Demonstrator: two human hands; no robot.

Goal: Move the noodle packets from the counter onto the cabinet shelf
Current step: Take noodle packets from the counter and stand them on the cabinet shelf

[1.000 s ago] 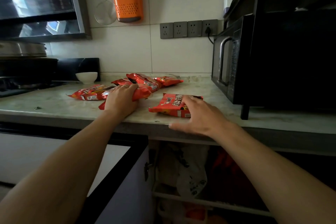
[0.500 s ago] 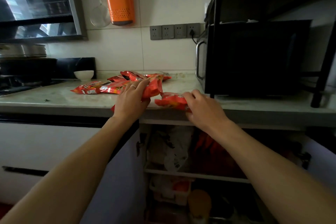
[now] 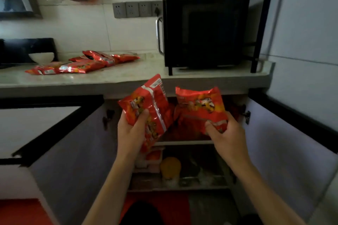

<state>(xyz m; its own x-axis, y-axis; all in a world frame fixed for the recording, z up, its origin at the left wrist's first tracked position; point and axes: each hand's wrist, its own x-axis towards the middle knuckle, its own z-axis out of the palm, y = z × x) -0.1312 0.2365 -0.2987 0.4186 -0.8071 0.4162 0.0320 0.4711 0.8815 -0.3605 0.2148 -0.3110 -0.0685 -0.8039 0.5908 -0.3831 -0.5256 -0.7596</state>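
Observation:
My left hand (image 3: 130, 131) grips a red noodle packet (image 3: 148, 102), held upright below the counter edge. My right hand (image 3: 225, 137) grips a second red noodle packet (image 3: 200, 107) beside it. Both packets hang in front of the open cabinet, just above its upper shelf (image 3: 182, 142). Several more red noodle packets (image 3: 86, 65) lie in a loose pile on the counter (image 3: 118, 76), up and to the left of my hands.
A black microwave (image 3: 206, 31) stands on a rack on the counter's right. A white bowl (image 3: 41, 57) sits at the far left. Both cabinet doors (image 3: 285, 133) stand open. The lower shelf holds a yellow-lidded jar (image 3: 171, 167) and other items.
Both hands lifted a packet each off the counter and brought them down in front of the open cabinet. The view has dropped lower.

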